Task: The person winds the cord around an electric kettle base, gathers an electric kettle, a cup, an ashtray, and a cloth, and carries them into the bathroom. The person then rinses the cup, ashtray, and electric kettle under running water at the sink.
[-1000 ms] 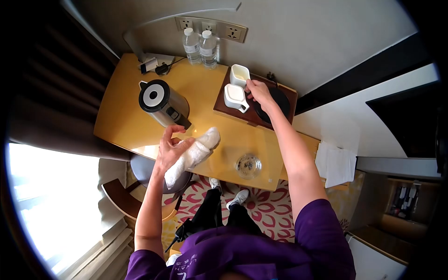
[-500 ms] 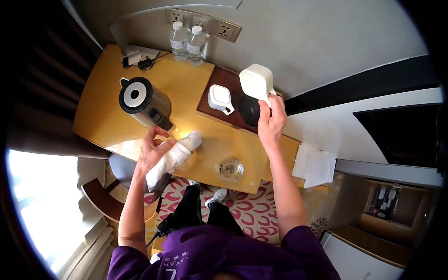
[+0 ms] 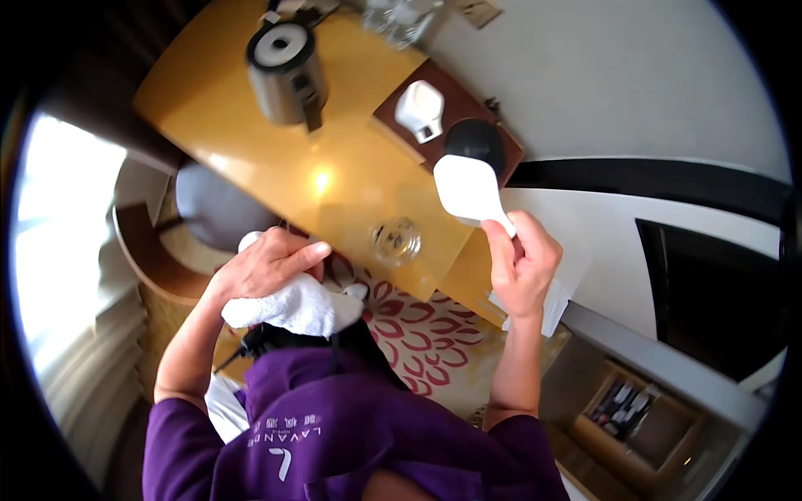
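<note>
At far left, pale curtains (image 3: 92,371) hang by a bright window, beside a chair (image 3: 213,204) whose grey seat sits under the counter (image 3: 355,163) at its front edge. Your left hand (image 3: 271,260), back upward and thumb pointing right, is closed over a bunched white cloth (image 3: 292,309); both are held in front of your purple shirt (image 3: 351,426), off the counter's front edge. On the wood, toward the counter's left end, a steel kettle (image 3: 286,79) with a black-rimmed lid stands upright, its handle facing you. A clear glass dish (image 3: 397,242) rests near the front right corner, its contents too blurred to name. Clear bottles (image 3: 401,18), cut off by the top of the view, stand at the back edge. To their right, a brown tray (image 3: 459,93) lies along that same edge, bearing a white cup (image 3: 419,108) and a round black base (image 3: 476,144). Raised above the counter's right part, the second cup (image 3: 466,188) is tilted, showing you a plain white surface. Your right hand (image 3: 526,260) pinches its handle between thumb and curled fingers. Beyond your wrist lies some white material (image 3: 555,305), followed by a dark screen (image 3: 710,288) at far right.
</note>
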